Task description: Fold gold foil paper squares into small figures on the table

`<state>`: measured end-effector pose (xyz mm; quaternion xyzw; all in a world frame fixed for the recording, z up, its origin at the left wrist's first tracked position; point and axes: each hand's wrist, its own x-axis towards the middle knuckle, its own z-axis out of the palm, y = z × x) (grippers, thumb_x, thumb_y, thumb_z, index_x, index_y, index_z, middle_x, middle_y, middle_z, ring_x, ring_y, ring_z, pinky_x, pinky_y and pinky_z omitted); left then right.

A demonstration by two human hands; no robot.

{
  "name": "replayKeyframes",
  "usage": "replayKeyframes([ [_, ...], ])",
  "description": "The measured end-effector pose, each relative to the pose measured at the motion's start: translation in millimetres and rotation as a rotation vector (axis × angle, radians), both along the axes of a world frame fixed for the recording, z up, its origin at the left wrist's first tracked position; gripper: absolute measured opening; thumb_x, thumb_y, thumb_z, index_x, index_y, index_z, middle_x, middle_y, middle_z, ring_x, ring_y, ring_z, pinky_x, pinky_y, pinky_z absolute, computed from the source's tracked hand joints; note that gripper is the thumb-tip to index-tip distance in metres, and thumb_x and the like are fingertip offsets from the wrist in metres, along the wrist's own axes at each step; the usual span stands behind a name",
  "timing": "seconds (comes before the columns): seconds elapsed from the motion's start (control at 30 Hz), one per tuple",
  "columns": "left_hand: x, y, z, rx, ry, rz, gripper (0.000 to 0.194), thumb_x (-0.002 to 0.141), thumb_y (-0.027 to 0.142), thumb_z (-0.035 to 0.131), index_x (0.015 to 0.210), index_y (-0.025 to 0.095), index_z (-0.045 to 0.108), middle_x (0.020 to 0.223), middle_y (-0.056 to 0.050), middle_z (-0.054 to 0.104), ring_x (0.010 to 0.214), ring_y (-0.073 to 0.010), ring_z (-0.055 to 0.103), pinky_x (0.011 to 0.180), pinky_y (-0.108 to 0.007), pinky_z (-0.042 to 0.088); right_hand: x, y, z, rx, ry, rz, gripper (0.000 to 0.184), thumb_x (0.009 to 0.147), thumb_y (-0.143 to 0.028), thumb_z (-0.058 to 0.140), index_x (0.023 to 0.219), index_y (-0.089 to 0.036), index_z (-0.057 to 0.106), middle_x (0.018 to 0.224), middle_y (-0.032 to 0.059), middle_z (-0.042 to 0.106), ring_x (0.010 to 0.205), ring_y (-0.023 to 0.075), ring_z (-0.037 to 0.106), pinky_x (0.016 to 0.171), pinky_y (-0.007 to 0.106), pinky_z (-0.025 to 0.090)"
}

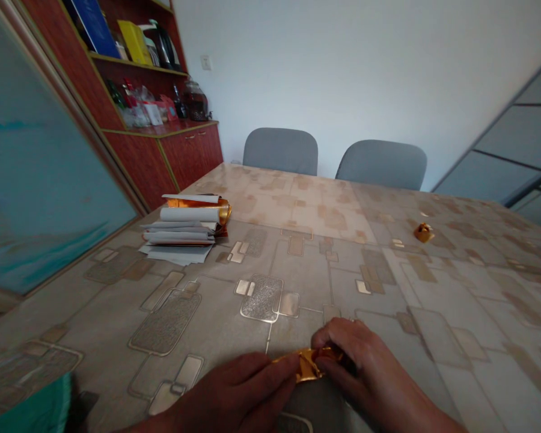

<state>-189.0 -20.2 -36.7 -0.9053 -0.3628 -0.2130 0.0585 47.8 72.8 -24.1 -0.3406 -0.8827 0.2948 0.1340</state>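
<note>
Patterned tablecloth (487,361); left hand (234,391) and right hand (356,367) meet low, fingers clamped on crumpled gold foil (307,362).

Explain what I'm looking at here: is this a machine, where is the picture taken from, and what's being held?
This isn't a machine. You're seeing a person's own two bare hands, filmed by a single camera worn on their head, looking forward and down. The left hand and right hand are holding a folded piece of gold foil between them, at the near edge of the table, which has a patterned, shiny cover. Farther along the table lie a pile of white paper sheets, with gold showing at one end, and a small gold piece.
</note>
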Motion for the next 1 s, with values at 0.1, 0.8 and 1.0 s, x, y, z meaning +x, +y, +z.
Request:
replayKeyframes([
  [0.1,-0.2,-0.7,-4.7,0.008,-0.011,-0.003,0.033,0.106,0.016,0.040,0.125,0.009,0.065,0.123,-0.008,0.072,0.096,-0.0179,0.069,0.089,-0.026,0.059,-2.2,1.1,1.3,0.007,-0.001,0.016,0.013,0.093,-0.010,0.063,0.085,-0.020,0.060,0.087,0.0026,0.066,0.080,0.0196,0.062,0.071,0.031,0.046],
  [0.8,-0.6,19.2,14.6,-0.017,-0.017,-0.009,0.035,0.107,0.011,0.030,0.117,0.010,0.064,0.104,-0.008,0.073,0.083,-0.0170,0.065,0.080,-0.027,0.057,-0.9,-4.3,-3.1,0.087,-0.061,-0.022,0.016,0.092,-0.015,0.067,0.078,-0.020,0.061,0.082,0.0027,0.067,0.075,0.0190,0.062,0.063,0.028,0.047],
  [1.0,8.6,6.3,3.0,0.009,-0.042,0.089,0.037,0.108,0.016,0.029,0.121,0.012,0.064,0.109,-0.006,0.074,0.091,-0.0179,0.066,0.083,-0.027,0.058,-2.7,-5.5,-2.2,0.079,-0.057,-0.029,0.013,0.091,-0.015,0.069,0.081,-0.019,0.062,0.083,0.0043,0.067,0.075,0.0208,0.063,0.065,0.030,0.048],
])
